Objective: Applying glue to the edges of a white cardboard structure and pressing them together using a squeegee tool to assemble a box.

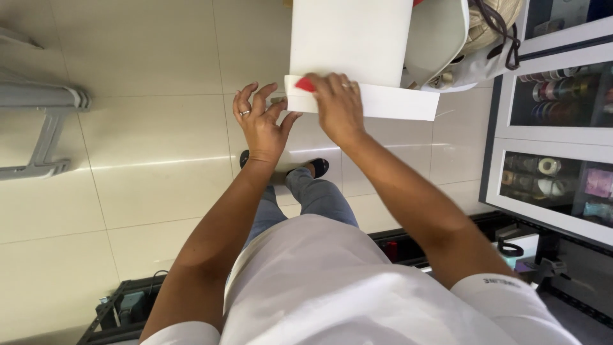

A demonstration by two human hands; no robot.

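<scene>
Head view looks straight down your body onto a pale tiled floor [147, 128], which fills most of the frame. Your white shirt [332, 287] takes up the six o'clock part, with your jeans [319, 195] and dark shoes [319, 167] showing above it near the centre. At three o'clock stands a white cabinet [504, 128] with glass doors, and rolls of ribbon [549, 96] sit behind the glass. At nine o'clock you see a grey metal frame [48, 121] resting on the floor. At twelve o'clock a white sheet [351, 41] hangs in front of you, its lower edge turned up into a narrow flap [396, 102]. Just to its right, at one o'clock, sits a white tub [437, 38] with a bag [495, 25] beside it. Your right hand [338, 105] lies flat on the flap, fingers pressed down over a small red piece [305, 84] at the flap's left end; whether it grips that piece you cannot tell. Your left hand [258, 124] is just beside it, at eleven o'clock of centre, fingers spread wide and holding nothing, its fingertips near the flap's left corner. A ring [244, 113] shows on one left finger.
</scene>
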